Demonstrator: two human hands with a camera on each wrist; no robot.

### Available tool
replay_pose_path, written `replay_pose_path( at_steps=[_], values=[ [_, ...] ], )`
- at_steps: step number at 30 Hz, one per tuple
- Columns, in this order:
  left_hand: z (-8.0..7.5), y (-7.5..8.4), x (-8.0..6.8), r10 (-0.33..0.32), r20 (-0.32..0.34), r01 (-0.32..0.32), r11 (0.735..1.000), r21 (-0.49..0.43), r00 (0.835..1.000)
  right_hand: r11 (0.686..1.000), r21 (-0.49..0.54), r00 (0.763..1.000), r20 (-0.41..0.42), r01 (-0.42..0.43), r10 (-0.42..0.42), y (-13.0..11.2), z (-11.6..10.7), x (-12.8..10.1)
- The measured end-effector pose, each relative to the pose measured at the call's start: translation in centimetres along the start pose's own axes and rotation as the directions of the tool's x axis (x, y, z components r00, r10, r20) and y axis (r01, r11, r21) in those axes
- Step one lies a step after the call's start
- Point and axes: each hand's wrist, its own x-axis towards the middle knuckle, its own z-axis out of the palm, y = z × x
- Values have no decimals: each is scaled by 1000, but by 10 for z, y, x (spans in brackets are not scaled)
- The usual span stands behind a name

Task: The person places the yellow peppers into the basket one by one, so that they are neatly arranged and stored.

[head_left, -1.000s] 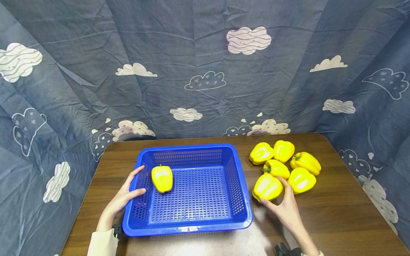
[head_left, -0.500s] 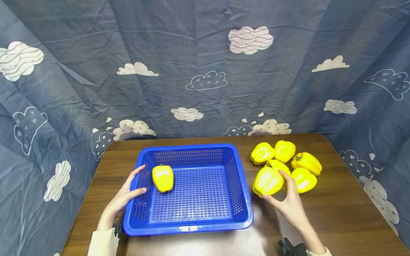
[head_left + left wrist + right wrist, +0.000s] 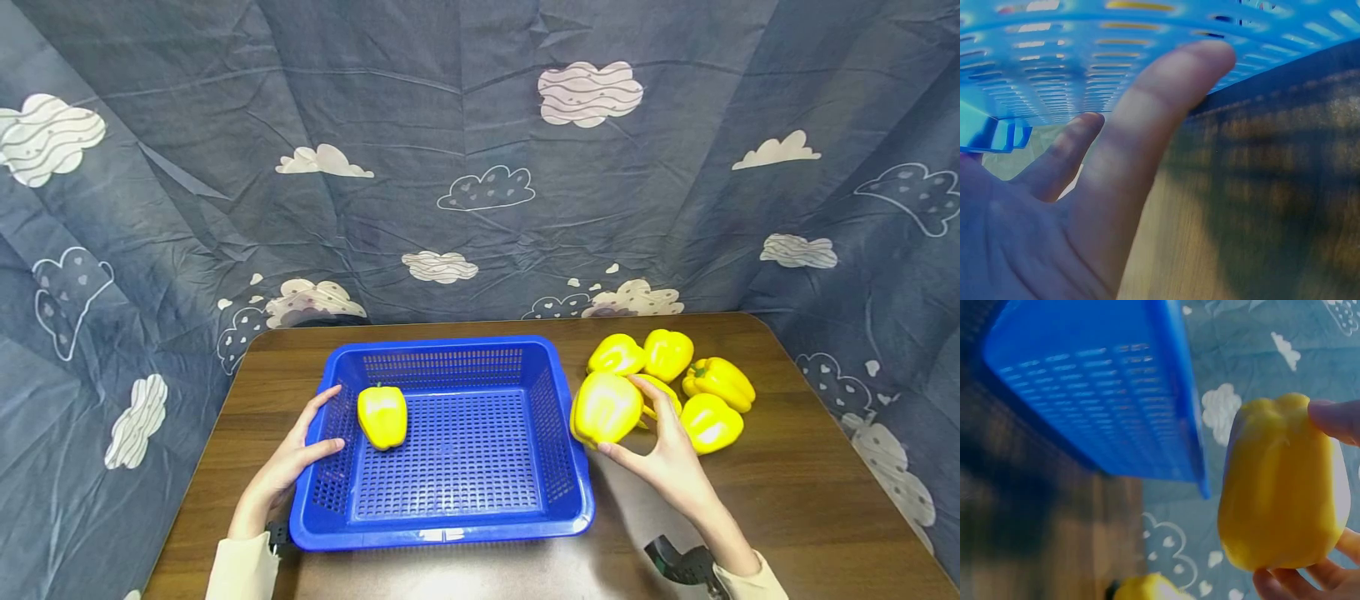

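Observation:
My right hand (image 3: 660,454) grips a yellow bell pepper (image 3: 603,408) and holds it in the air just right of the blue basket's right wall (image 3: 558,417); the same held pepper (image 3: 1282,487) fills the right wrist view with fingertips (image 3: 1335,419) on its top. My left hand (image 3: 288,462) rests against the basket's left wall, fingers straight. The left wrist view shows those fingers (image 3: 1147,144) against the blue mesh (image 3: 1085,56). One yellow pepper (image 3: 382,415) lies inside the basket at its left.
Several more yellow peppers (image 3: 697,387) lie in a cluster on the brown wooden table (image 3: 810,492) to the right of the basket. A blue cloud-print cloth (image 3: 480,167) hangs behind and around the table.
My right hand has lifted one pepper off the table from the cluster and carried it up and left toward the basket's right wall. The left hand has stayed on the basket.

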Motion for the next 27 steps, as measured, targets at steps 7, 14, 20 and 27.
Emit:
replay_pose_path(
  at_steps=[7, 14, 20, 27],
  values=[
    [0, 0, 0, 1, 3, -1, 1000, 4, 1000, 999, -45, 995, 98, -19, 24, -20, 6, 11],
    [0, 1, 0, 13, 5, -13, 1000, 6, 1000, 1000, 20, 981, 195, 11, -15, -34, 14, 26],
    [0, 1, 0, 54, 5, -54, 998, 21, 999, 991, 126, 951, 297, 46, -82, -52, 27, 40],
    [0, -1, 0, 72, 13, -72, 997, -5, 997, 986, 151, 926, 358, 73, -123, -67, 50, 54]
  ],
)
